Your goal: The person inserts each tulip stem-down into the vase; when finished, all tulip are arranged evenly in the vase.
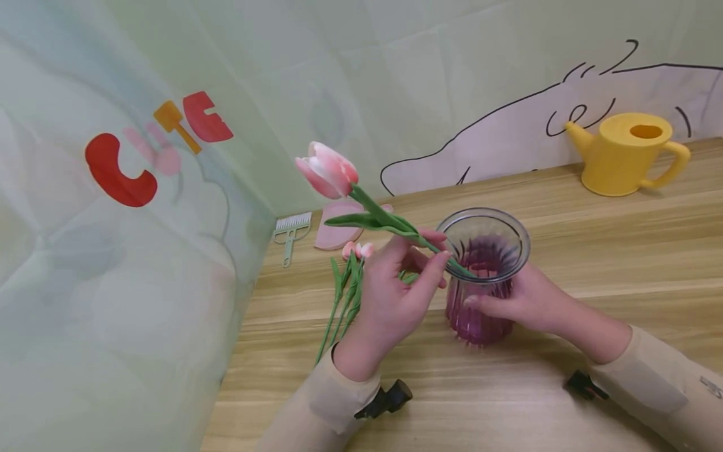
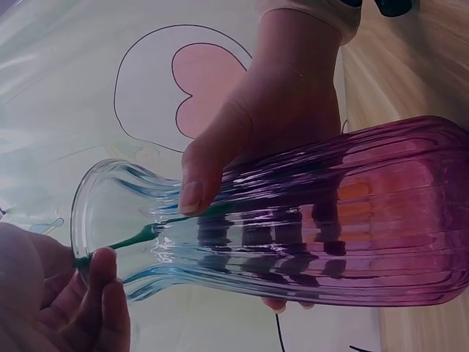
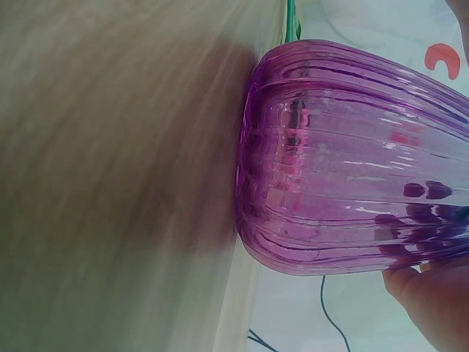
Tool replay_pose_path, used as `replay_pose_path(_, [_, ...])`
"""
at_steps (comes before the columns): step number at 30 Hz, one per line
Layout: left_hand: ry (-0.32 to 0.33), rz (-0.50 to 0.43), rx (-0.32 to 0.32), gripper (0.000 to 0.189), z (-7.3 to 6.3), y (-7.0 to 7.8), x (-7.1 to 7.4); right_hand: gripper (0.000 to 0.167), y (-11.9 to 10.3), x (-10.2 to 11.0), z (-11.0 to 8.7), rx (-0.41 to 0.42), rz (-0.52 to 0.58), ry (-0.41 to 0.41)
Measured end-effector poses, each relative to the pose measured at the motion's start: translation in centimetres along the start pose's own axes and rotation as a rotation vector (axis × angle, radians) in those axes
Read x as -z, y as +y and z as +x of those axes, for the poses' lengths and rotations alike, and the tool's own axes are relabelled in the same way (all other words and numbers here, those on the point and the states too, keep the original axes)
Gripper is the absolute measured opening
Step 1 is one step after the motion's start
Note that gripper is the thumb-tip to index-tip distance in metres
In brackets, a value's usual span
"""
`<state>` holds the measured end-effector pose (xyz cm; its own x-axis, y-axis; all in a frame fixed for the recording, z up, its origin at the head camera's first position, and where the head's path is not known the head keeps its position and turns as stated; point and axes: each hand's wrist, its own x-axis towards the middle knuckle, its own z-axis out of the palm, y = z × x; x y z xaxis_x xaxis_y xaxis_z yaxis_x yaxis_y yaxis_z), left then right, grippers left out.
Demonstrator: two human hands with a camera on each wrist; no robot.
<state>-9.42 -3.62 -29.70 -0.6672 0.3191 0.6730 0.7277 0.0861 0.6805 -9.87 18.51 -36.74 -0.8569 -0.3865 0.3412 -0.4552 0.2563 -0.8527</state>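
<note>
A pink-and-white tulip (image 1: 327,171) with a green stem is pinched between thumb and fingers of my left hand (image 1: 392,292). The blossom points up and left, and the stem's lower end runs into the mouth of a ribbed glass vase (image 1: 477,323). In the left wrist view, the green stem (image 2: 135,238) shows through the clear neck, with the left fingers right at the rim. My right hand (image 1: 531,301) grips the vase around its body, thumb in front, other fingers behind the glass. Purple at the bottom (image 3: 330,169), the vase has its base close to the wooden tabletop.
More tulips (image 1: 344,295) lie on the table (image 1: 599,251) left of the vase, partly behind my left hand. A small green brush-like tool (image 1: 290,232) and a pink dustpan-shaped piece (image 1: 337,229) lie farther back. At the back right stands a yellow watering can (image 1: 621,160).
</note>
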Motion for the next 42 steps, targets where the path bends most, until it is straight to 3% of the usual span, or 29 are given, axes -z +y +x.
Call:
replay_pose_path(11, [-0.015, 0.031, 0.011, 0.02, 0.01, 0.18, 0.2, 0.073, -0.13, -0.12, 0.07, 0.046, -0.011, 0.02])
replay_pose_path(25, [-0.057, 0.029, -0.014, 0.024, -0.05, 0.21, 0.51, 0.07, -0.11, -0.1, 0.24, 0.016, -0.036, 0.003])
replay_pose_path(42, [-0.059, 0.02, 0.029, 0.023, -0.05, 0.24, 0.48, 0.078, 0.07, -0.07, 0.12, 0.003, -0.033, 0.02])
